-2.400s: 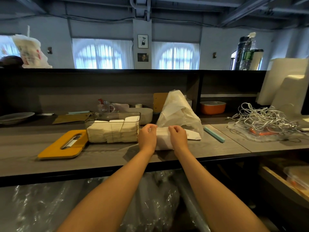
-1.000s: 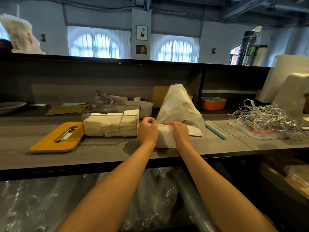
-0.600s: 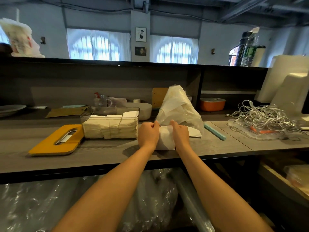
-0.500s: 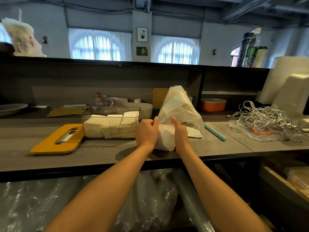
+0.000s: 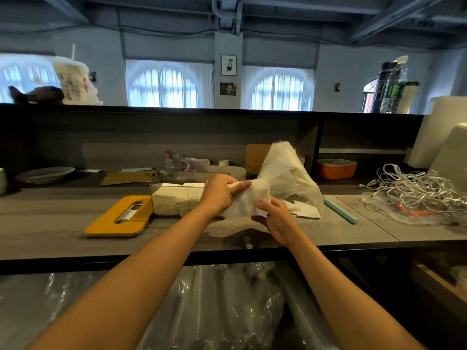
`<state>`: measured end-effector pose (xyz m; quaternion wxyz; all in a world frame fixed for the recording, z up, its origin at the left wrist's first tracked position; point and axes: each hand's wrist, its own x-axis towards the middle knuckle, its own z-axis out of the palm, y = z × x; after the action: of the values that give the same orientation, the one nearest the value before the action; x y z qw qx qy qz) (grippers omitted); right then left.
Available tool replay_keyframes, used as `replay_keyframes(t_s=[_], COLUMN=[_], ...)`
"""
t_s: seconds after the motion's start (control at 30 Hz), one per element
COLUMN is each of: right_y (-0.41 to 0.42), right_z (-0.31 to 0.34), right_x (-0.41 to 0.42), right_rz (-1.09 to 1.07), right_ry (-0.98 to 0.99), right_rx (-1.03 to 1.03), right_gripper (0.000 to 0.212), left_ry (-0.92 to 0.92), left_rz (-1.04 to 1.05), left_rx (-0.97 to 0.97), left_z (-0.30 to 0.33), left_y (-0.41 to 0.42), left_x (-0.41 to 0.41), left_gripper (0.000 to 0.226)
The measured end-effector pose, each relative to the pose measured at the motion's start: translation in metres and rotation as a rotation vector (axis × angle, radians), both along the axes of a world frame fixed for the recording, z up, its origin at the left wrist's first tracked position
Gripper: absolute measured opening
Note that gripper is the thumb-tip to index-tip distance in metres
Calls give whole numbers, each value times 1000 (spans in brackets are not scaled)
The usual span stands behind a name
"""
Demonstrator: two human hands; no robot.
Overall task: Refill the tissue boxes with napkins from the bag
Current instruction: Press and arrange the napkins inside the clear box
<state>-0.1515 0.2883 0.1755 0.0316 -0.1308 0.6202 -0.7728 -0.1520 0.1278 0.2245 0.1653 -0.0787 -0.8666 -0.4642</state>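
Both hands grip one napkin bundle (image 5: 249, 202) above the counter (image 5: 63, 238): left hand (image 5: 218, 194) pinches its top edge, right hand (image 5: 274, 218) cups it underneath, likely squaring it for the open, part-filled tissue box (image 5: 177, 198); bag (image 5: 285, 178) just behind.

Two bare forearms reach forward side by side; the left hand (image 5: 217, 194) grips a wad of white paper napkins (image 5: 249, 202) from above, while the right hand (image 5: 276, 218) pinches its lower edge, fingers (image 5: 261, 204) curled.
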Motion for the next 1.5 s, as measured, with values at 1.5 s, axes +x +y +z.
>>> replay_keyframes(t_s=[1.5], right_y=[-254], right_z=[93], right_x=[-77], right_rz=[-16], right_ry=[-233], right_rx=[876], right_gripper=[34], left_ry=[-379], left_rz=[258], left_rx=[583], left_z=[2], left_y=[-205], left_x=[-35], left_gripper=[66])
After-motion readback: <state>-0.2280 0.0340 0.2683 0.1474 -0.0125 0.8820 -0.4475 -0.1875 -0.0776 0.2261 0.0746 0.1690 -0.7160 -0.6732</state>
